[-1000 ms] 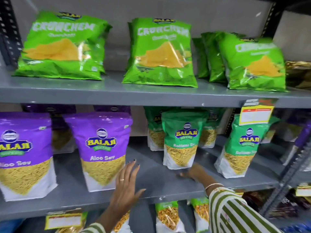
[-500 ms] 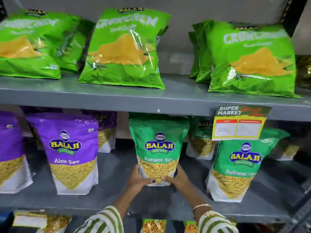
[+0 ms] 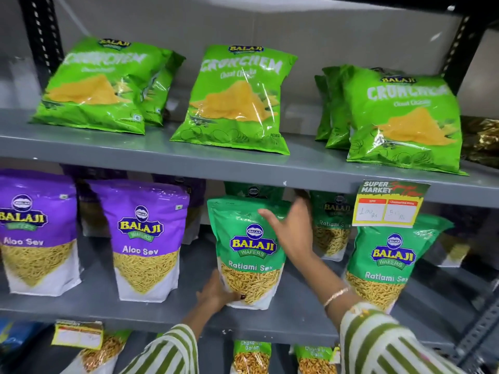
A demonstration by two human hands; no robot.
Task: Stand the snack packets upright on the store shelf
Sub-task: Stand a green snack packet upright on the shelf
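A green Balaji Ratlami Sev packet (image 3: 249, 238) stands upright at the front middle of the grey middle shelf (image 3: 189, 313). My left hand (image 3: 216, 294) grips its lower left corner, thumb on the front. My right hand (image 3: 293, 233) is open with fingers spread against the packet's upper right side. More green Ratlami Sev packets stand behind it (image 3: 332, 228) and to the right (image 3: 388, 263). Two purple Aloo Sev packets (image 3: 145, 238) (image 3: 35, 230) stand upright on the left.
Light green Crunchem bags (image 3: 237, 98) lean back on the upper shelf (image 3: 189, 168). A price tag (image 3: 388, 203) hangs from its front edge at the right. Smaller packets (image 3: 251, 357) stand on the shelf below. A perforated metal post (image 3: 480, 327) is at the right.
My right hand has let go of the packet's bottom and risen to its upper right side, now open. My left hand stays at the lower left corner. The view has shifted left.
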